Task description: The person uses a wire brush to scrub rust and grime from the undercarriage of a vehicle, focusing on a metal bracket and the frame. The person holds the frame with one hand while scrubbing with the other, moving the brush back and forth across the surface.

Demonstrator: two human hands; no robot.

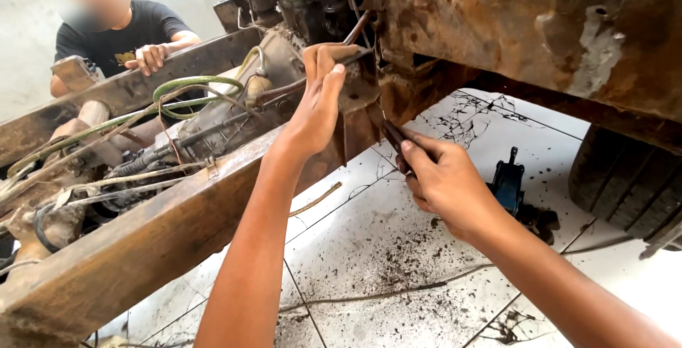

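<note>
My left hand (pixel 321 88) reaches up to a rusty bracket (pixel 359 95) on the vehicle's underside, fingers closed around a thin rusty rod (pixel 355 29) that runs up to the frame. My right hand (pixel 442 181) is lower and to the right, gripping the dark handle of a tool (pixel 393 137) whose tip points up at the bracket's lower edge. A rusty chassis rail (pixel 153 238) runs diagonally from lower left to the bracket.
Another person sits at the far left, one hand (pixel 149 56) resting on the far rail (pixel 121 92). Green hoses (pixel 195 83) and cables lie over the gearbox between the rails. A blue jack (pixel 509 184) stands on the dirty white tiled floor (pixel 369 248). A tyre (pixel 629 184) is at right.
</note>
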